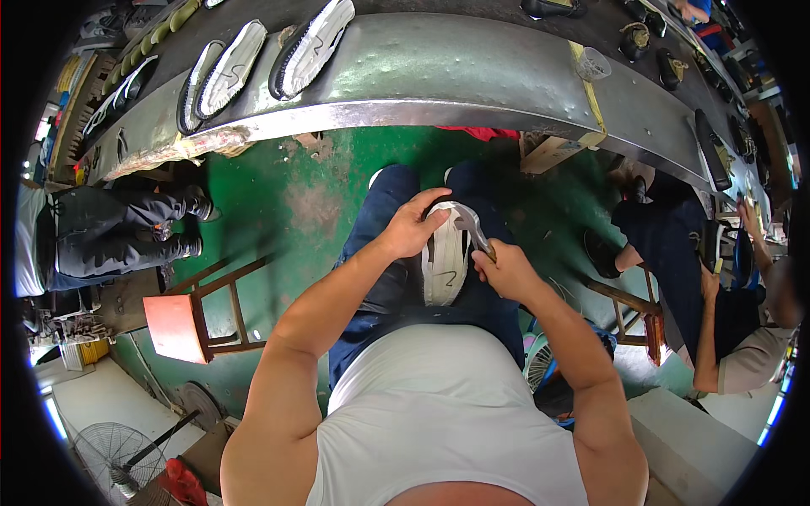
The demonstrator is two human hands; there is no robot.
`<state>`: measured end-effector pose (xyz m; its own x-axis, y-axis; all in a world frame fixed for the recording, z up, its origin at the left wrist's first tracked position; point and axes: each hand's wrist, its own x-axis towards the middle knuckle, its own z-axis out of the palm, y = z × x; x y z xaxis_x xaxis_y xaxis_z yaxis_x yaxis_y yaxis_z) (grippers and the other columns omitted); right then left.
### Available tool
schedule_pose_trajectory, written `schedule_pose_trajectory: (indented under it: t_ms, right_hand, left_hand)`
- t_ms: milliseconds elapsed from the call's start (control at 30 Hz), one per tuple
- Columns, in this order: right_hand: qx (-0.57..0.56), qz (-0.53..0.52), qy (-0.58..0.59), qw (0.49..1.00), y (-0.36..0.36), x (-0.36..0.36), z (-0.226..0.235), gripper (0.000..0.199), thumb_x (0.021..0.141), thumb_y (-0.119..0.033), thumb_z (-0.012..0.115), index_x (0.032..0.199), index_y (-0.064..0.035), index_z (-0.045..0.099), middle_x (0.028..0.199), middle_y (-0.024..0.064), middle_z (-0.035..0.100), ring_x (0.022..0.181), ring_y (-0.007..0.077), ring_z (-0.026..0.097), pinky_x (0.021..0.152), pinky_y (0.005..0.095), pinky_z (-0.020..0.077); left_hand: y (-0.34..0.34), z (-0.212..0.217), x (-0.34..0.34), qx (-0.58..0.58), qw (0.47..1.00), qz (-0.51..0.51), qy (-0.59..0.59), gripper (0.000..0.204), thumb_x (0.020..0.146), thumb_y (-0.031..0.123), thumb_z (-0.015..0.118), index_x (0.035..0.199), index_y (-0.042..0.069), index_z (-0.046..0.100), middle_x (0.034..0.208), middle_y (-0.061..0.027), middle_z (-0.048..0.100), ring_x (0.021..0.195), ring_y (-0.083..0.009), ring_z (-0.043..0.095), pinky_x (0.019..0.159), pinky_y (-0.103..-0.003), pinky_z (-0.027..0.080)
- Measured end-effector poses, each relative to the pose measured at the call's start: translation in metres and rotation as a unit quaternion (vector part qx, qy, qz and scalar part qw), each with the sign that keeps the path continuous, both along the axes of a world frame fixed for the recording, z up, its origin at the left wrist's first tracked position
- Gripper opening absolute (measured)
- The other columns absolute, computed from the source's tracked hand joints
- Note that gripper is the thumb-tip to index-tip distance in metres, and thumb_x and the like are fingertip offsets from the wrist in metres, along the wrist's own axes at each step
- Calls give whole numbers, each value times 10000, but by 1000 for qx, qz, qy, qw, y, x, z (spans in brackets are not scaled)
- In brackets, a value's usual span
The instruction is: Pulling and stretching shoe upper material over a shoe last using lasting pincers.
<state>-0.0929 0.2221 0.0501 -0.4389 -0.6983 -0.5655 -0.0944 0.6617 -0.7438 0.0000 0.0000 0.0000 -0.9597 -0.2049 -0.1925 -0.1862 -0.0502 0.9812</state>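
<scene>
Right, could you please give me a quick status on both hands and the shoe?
Left hand gripping the toe of the shoe, sole up on the lap. Right hand holding a metal tool against the sole edge. Nothing in the way.

Shoe [445,266] toe under left hand [413,228] fingers; tool's [474,232] handle inside right hand [504,268].

A brown cardboard box [553,154] sits under the metal bench's [472,84] near edge, right of centre; no labels, signs or screens.
</scene>
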Motion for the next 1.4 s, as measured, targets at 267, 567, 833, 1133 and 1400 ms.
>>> schedule_pose_trajectory:
  t_ms: [267,567,833,1133,1400]
  right_hand:
    - [23,72,272,959,16,8,16,296,962,-258,609,911,30,566,804,249,670,759,440,667,684,488,523]
    - [14,-14,-95,995,21,-10,55,269,1001,-234,542,933,26,536,735,117,664,594,206,665,536,342,524]
    - [45,6,8,999,-1,-15,20,419,985,-364,555,883,42,568,751,234,650,727,418,660,666,456,522]
    - [40,-26,308,950,-44,-71,12,510,886,-496,668,933,7,599,829,233,678,817,415,675,725,478,519]
    - [-58,-26,158,985,-28,-60,17,405,744,-309,809,908,18,635,902,176,716,835,294,709,765,390,531]
  left_hand:
    - [3,5,-2,81,996,-25,30,418,994,115,600,1404,96,521,1167,-28,628,1053,-101,582,930,-268,486]
    - [9,9,-14,97,992,31,-73,467,962,145,636,1413,99,523,1075,-34,671,928,-104,613,811,-266,515]
    - [14,-17,0,93,989,50,-105,601,923,170,681,1440,-18,440,1220,-115,642,1085,-173,617,930,-322,508]
    - [37,21,44,-288,953,-97,-2,577,1008,391,508,1428,0,441,1274,-257,591,1230,-393,535,1038,-444,428]
    - [30,-47,-7,-334,925,86,-161,432,1026,373,431,928,-2,621,908,-306,667,882,-498,643,799,-572,505]
